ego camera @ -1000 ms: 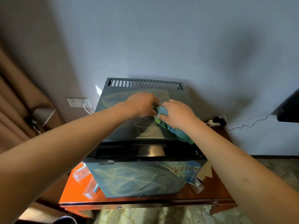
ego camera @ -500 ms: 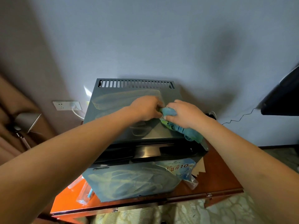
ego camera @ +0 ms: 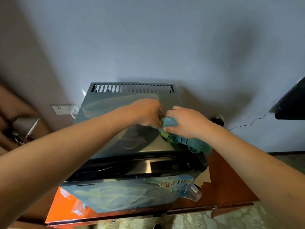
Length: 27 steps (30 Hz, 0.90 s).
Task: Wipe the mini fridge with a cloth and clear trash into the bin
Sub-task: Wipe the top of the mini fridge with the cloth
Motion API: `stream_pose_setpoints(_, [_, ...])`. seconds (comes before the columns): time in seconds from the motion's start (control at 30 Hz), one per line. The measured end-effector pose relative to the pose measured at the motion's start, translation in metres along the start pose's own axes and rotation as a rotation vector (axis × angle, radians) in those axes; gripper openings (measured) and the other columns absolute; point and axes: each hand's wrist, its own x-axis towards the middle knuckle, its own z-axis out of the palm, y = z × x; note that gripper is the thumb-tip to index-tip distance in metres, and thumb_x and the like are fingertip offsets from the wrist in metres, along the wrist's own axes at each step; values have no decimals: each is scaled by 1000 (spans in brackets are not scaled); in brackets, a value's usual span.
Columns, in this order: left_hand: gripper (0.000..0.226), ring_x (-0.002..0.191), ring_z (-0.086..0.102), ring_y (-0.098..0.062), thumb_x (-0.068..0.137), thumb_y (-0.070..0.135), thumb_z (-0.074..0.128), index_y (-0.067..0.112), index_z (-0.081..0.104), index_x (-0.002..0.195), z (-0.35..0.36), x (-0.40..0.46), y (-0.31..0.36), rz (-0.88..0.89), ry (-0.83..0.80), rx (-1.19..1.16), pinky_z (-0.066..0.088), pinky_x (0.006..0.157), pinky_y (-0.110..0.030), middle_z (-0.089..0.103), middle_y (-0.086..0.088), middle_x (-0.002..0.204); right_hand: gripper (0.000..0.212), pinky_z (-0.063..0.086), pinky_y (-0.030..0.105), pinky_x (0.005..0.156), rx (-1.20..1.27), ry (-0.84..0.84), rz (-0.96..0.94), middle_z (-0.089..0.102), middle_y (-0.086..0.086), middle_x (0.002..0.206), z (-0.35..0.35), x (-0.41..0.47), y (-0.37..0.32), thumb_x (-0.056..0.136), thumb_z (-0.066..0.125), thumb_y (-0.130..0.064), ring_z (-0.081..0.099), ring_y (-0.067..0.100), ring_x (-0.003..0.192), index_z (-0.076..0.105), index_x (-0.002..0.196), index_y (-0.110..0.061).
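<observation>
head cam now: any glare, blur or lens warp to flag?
Head view: glare patches on the mini fridge top and its black front strip; wide-angle warp stretches both forearms and bows the wall; left edge by the curtain is smeared; left hand, right hand and cloth stay fairly sharp.

Two bare forearms run in from the near corners, one from the left and one from the right, both uncovered along all of their visible length, with no sleeve edge in view. The left hand (ego camera: 147,112) and the right hand (ego camera: 187,122) are bare too, without gloves. The wrists carry nothing and the fingers that show carry nothing; the nails that can be seen, on the right hand's fingertips, are short and plain
</observation>
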Motion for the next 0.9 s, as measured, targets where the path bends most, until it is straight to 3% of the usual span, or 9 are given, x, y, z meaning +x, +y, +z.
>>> stream_pose_setpoints(0.1, [30,98,63,-21,87,38,73,24,74,114,-2,22,-9,-36,118,-23,52,83,-37,67,2,106,33,49,38,67,4,64,61,46,-6,95,-3,33,21,90,58,-59,58,20,85,57,109,-32])
stream_pose_setpoints(0.23, [30,99,61,-17,88,37,74,24,73,114,-7,41,-13,-91,130,-26,49,87,-34,67,4,108,34,46,37,64,-25,78,65,45,-4,96,-3,54,29,92,57,-55,56,21,84,57,112,-27])
stream_pose_setpoints(0.37, [23,93,63,-7,82,37,80,28,73,101,-15,25,-10,-83,-68,-111,47,92,-31,71,11,96,32,44,35,62,20,4,-51,44,-7,93,-3,34,21,91,59,-54,54,16,80,56,110,-27])
stream_pose_setpoints(0.5, [19,89,60,0,80,37,83,34,70,94,-13,16,-10,-87,-187,-168,42,83,-25,70,15,91,34,47,35,65,18,-54,-187,47,-9,95,-2,24,20,91,57,-57,56,15,83,55,112,-31])
stream_pose_setpoints(0.6, [24,98,64,-8,83,39,80,29,73,105,-16,29,-16,-133,-77,-129,45,92,-30,72,13,101,37,47,36,66,-3,-21,-200,50,-9,96,-8,51,33,91,55,-60,57,16,87,57,115,-32])
stream_pose_setpoints(0.73, [39,105,60,-15,88,40,75,24,70,123,-15,52,-30,-223,132,-50,43,89,-30,67,5,121,40,42,34,64,-32,74,-115,47,-5,99,-10,94,43,94,54,-55,58,21,94,57,122,-27])
stream_pose_setpoints(0.8, [40,105,60,-15,89,40,74,22,69,124,-14,56,-33,-245,143,-40,45,90,-30,66,4,123,41,45,35,67,-34,75,-109,46,-4,100,-9,101,42,95,55,-52,58,23,96,56,125,-24])
stream_pose_setpoints(0.9, [27,95,64,-12,86,37,76,23,74,110,-19,55,-28,-202,54,-34,50,93,-34,71,5,107,37,50,37,69,-13,58,-148,47,-4,98,-9,90,39,93,57,-50,56,21,89,57,118,-23])
